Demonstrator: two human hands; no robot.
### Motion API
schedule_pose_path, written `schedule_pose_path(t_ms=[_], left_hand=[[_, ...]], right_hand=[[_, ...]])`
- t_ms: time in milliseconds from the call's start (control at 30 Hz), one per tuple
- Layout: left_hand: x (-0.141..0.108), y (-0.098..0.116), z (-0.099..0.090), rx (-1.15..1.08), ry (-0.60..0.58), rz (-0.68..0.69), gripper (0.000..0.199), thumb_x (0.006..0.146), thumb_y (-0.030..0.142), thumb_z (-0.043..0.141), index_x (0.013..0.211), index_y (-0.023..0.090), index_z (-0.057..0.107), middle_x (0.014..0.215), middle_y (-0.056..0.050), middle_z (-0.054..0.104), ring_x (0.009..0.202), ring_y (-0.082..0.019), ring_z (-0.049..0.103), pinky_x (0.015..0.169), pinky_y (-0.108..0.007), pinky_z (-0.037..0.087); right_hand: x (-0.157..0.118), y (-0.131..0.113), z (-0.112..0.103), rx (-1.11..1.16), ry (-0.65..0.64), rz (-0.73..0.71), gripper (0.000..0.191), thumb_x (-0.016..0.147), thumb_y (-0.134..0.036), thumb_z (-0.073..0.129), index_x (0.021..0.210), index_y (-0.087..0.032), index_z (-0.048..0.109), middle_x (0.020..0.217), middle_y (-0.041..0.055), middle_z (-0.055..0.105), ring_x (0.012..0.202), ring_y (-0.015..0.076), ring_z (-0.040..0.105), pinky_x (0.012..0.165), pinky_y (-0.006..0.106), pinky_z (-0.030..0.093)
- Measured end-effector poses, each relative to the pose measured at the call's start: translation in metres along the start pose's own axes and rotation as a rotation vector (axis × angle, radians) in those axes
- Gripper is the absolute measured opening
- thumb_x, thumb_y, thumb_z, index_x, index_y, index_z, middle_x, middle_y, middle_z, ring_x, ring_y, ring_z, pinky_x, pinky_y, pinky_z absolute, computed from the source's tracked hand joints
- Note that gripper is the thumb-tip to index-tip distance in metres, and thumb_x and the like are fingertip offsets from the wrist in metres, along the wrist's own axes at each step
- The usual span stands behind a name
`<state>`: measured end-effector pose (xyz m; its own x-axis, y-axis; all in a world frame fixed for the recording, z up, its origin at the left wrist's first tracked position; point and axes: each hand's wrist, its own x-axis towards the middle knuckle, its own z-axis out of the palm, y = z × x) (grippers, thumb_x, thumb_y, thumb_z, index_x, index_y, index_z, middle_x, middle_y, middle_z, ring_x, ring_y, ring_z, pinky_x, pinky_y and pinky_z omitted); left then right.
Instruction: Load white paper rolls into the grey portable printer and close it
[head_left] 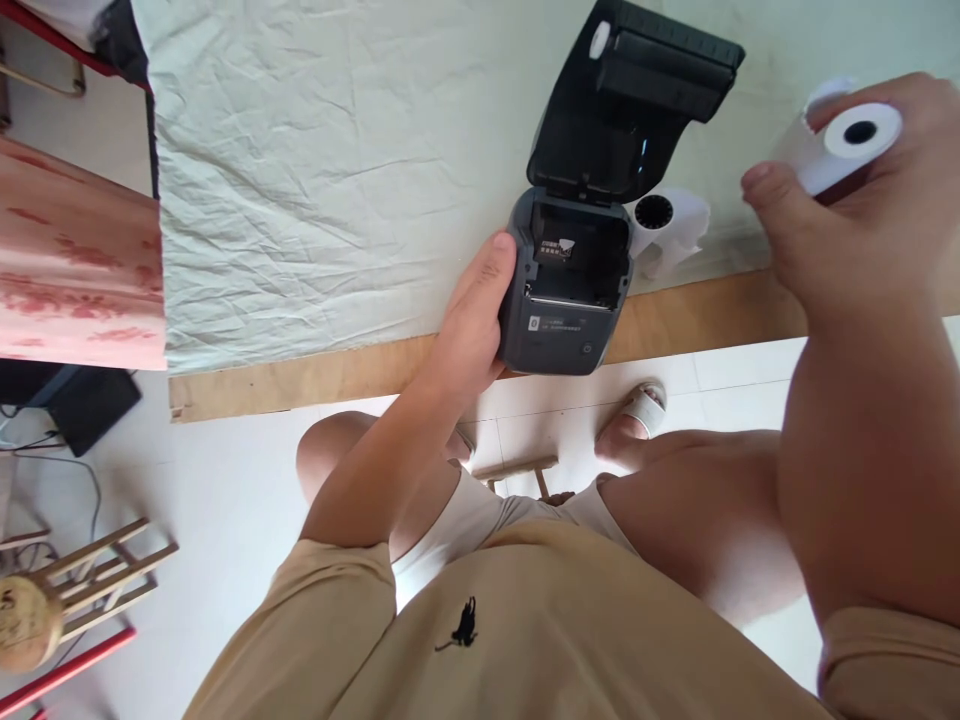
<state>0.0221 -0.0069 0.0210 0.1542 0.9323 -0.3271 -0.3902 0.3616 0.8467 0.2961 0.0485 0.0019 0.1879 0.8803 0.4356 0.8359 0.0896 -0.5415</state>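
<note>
My left hand (480, 310) is closed round the left side of a dark grey portable receipt printer (562, 330). Its black lid (630, 100) is swung up, and the paper bay inside holds no roll. To the right, my right hand (862, 210) grips a white paper roll (862, 135) with a dark core; a loose end of paper shows beside the thumb. Another roll or core with a black end and loose white paper (679, 225) lies on the cloth just right of the printer, partly hidden behind it.
A wrinkled pale green cloth (315, 180) covers the table, whose wooden edge (315, 385) runs in front of me. At the left are a pink patterned cloth (82, 260), a black box (94, 400) with cables, and a wooden stool (105, 580) lying on its side on the tiled floor.
</note>
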Motion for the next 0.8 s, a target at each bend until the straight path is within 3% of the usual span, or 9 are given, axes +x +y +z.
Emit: schedule_pose_path(t_ms=[67, 233, 300, 367, 433, 500, 633, 700, 800], left_hand=[[-0.001, 0.001, 0.003, -0.014, 0.009, 0.017, 0.046, 0.101, 0.071, 0.06, 0.101, 0.026, 0.071, 0.097, -0.001, 0.085, 0.109, -0.026, 0.085, 0.071, -0.028, 0.068], [-0.001, 0.0, -0.003, -0.057, -0.028, 0.005, 0.041, 0.101, 0.067, 0.064, 0.102, 0.027, 0.073, 0.101, 0.002, 0.084, 0.12, -0.025, 0.083, 0.085, -0.03, 0.071], [0.0, -0.001, -0.007, -0.042, -0.048, 0.015, 0.043, 0.102, 0.069, 0.061, 0.105, 0.028, 0.074, 0.103, 0.002, 0.084, 0.122, -0.025, 0.082, 0.085, -0.029, 0.071], [0.002, -0.002, -0.01, -0.02, -0.052, 0.024, 0.047, 0.102, 0.071, 0.058, 0.107, 0.028, 0.074, 0.104, 0.001, 0.084, 0.122, -0.025, 0.082, 0.084, -0.028, 0.071], [0.002, -0.003, -0.011, -0.015, -0.065, 0.025, 0.047, 0.102, 0.071, 0.057, 0.109, 0.027, 0.073, 0.104, 0.001, 0.084, 0.121, -0.023, 0.081, 0.081, -0.026, 0.07], [0.002, -0.003, -0.011, -0.027, -0.066, 0.023, 0.045, 0.102, 0.07, 0.059, 0.11, 0.028, 0.073, 0.103, 0.002, 0.084, 0.115, -0.022, 0.082, 0.075, -0.026, 0.069], [0.001, -0.004, -0.008, -0.03, -0.008, 0.03, 0.045, 0.1, 0.071, 0.061, 0.109, 0.029, 0.071, 0.103, 0.001, 0.085, 0.111, -0.025, 0.083, 0.072, -0.031, 0.069], [0.001, -0.005, -0.006, -0.033, 0.001, 0.027, 0.044, 0.099, 0.07, 0.064, 0.109, 0.028, 0.072, 0.102, 0.0, 0.084, 0.116, -0.027, 0.082, 0.075, -0.032, 0.07], [0.0, -0.005, -0.004, -0.044, 0.02, 0.034, 0.045, 0.099, 0.07, 0.064, 0.107, 0.027, 0.072, 0.1, -0.001, 0.084, 0.122, -0.028, 0.081, 0.085, -0.035, 0.072]], right_hand=[[-0.002, -0.001, -0.003, 0.033, -0.019, 0.011, 0.046, 0.068, -0.024, 0.091, 0.105, -0.027, 0.064, 0.11, 0.0046, 0.074, 0.099, 0.0247, 0.073, 0.086, 0.044, 0.058], [-0.003, 0.003, -0.006, -0.097, -0.214, 0.137, 0.071, 0.069, -0.014, 0.083, 0.133, -0.032, 0.059, 0.109, 0.0035, 0.076, 0.094, 0.0259, 0.074, 0.09, 0.05, 0.058], [-0.007, -0.001, -0.011, -0.032, -0.174, -0.018, 0.068, 0.073, -0.021, 0.078, 0.137, -0.032, 0.06, 0.125, 0.006, 0.076, 0.111, 0.0296, 0.074, 0.098, 0.054, 0.057], [-0.012, -0.012, -0.016, 0.068, -0.025, -0.251, 0.052, 0.082, -0.031, 0.071, 0.133, -0.033, 0.066, 0.129, 0.0045, 0.076, 0.121, 0.0314, 0.073, 0.099, 0.056, 0.056], [-0.02, -0.026, -0.017, 0.158, 0.113, -0.405, 0.038, 0.088, -0.035, 0.063, 0.125, -0.031, 0.072, 0.118, 0.0049, 0.078, 0.11, 0.0312, 0.075, 0.089, 0.054, 0.057], [-0.027, -0.038, -0.014, 0.204, 0.082, -0.458, 0.04, 0.085, -0.028, 0.062, 0.124, -0.028, 0.073, 0.112, 0.0085, 0.077, 0.103, 0.0317, 0.075, 0.082, 0.051, 0.059], [-0.033, -0.042, 0.005, 0.14, -0.213, -0.378, 0.064, 0.078, -0.02, 0.074, 0.14, -0.029, 0.06, 0.141, 0.0161, 0.066, 0.133, 0.0379, 0.066, 0.104, 0.057, 0.059], [-0.032, -0.038, 0.014, 0.128, -0.269, -0.3, 0.065, 0.078, -0.027, 0.08, 0.139, -0.032, 0.059, 0.141, 0.0141, 0.065, 0.131, 0.0372, 0.066, 0.108, 0.058, 0.057], [-0.032, -0.037, 0.023, 0.105, -0.261, -0.222, 0.055, 0.081, -0.031, 0.08, 0.132, -0.032, 0.06, 0.124, 0.0105, 0.071, 0.117, 0.0335, 0.07, 0.101, 0.055, 0.06]])
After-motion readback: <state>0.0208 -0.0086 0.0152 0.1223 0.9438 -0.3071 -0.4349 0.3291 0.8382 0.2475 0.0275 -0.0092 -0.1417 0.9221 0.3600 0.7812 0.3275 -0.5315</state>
